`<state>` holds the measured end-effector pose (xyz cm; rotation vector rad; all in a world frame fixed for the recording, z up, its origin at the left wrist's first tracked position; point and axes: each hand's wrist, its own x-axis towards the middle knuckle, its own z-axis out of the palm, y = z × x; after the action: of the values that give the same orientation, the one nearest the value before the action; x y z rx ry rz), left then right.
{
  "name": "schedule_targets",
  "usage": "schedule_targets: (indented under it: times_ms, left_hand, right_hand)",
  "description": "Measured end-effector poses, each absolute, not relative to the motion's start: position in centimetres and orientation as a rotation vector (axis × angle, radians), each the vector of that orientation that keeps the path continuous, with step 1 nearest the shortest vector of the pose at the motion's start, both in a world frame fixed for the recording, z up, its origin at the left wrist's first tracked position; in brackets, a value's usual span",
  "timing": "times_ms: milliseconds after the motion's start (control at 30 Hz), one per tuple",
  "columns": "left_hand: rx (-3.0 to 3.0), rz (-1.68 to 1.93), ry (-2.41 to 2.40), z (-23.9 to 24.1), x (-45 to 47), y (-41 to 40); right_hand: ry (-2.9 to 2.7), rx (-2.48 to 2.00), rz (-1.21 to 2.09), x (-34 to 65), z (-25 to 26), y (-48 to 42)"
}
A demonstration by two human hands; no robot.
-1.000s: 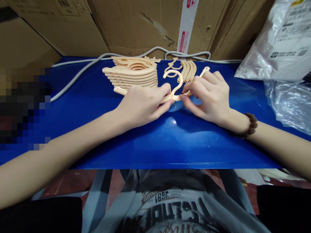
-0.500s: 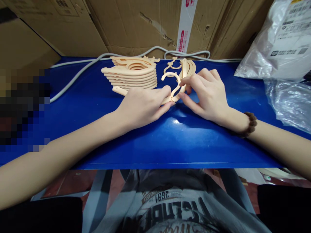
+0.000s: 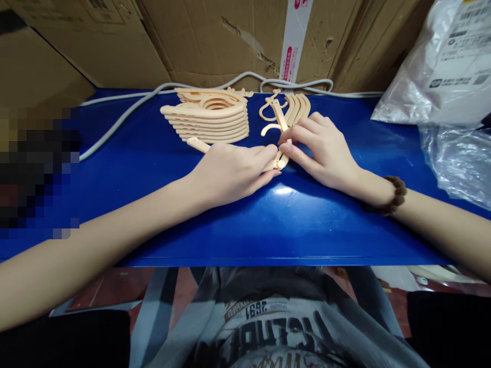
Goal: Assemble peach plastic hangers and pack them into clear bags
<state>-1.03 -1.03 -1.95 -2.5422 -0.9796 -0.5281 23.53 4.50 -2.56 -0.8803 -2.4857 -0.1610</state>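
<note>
Here's the beige hanger (image 3: 281, 163), right between my two hands, just above the table (image 3: 230, 230)! One arm slants out to ten o'clock, the other points up near twelve, and the hook curls toward eleven. My left hand (image 3: 238, 166), at nine o'clock, pinches it by the joint; my right hand (image 3: 320, 145), at three, has thumb and fingers nipped on the upright arm. Just beyond, at ten, sits a neat stack of hangers (image 3: 209, 122); at one, curved pieces (image 3: 301, 106) lie side by side. Further out, a white cable (image 3: 247, 74) snakes across twelve before the cardboard (image 3: 215, 46), and a plastic bag (image 3: 429, 82) slumps at two.
</note>
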Motion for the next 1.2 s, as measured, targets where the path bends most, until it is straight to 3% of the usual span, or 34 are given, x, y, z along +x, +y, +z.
schedule_targets:
  times_ms: [267, 867, 1200]
  left_hand:
    - [-2.622, -0.458, -1.025, -1.8, -0.9, -1.1]
    - [-2.714, -0.577, -1.019, -2.6, -1.6, 0.5]
    - [-2.848, -0.687, -0.979, -3.4, -0.9, 0.9]
  right_hand:
    - [-2.414, -0.973, -0.006, 23.6, -2.5, 4.8]
    - [-2.521, -1.266, -0.297, 23.8, -2.1, 4.9]
    - [-2.647, -1.345, -0.419, 21.8, 2.8, 8.9]
